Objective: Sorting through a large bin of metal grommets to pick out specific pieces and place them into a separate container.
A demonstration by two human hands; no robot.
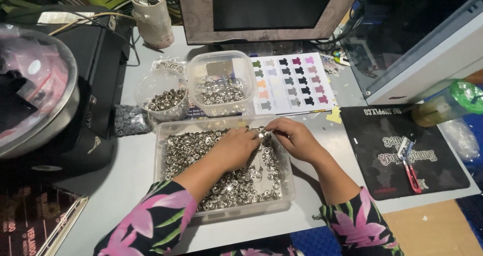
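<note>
Snap fasteners (226, 180), small and silver, fill a clear rectangular tray (173, 127) on the grey table (136, 170). Head view: left hand (236, 148) and right hand (297, 139) meet over the tray's far edge, fingertips pinched on what looks like one fastener; grip partly hidden. Risk: a sleeve (151, 221) dragging the near rim could tip the tray, spilling pieces toward the round tub (163, 92).

Both forearms extended forward from floral-patterned sleeves, converging toward centre. Left hand (235, 146) palm down, back of hand up, fingers curled and bunched at the tips. Right hand (293, 137) angled inward, knuckles raised, thumb and forefinger pinched together. Fingertips of both hands nearly meeting, just beside each other. Wrists roughly level, slightly bent. Whether anything is pinched: cannot tell.
</note>
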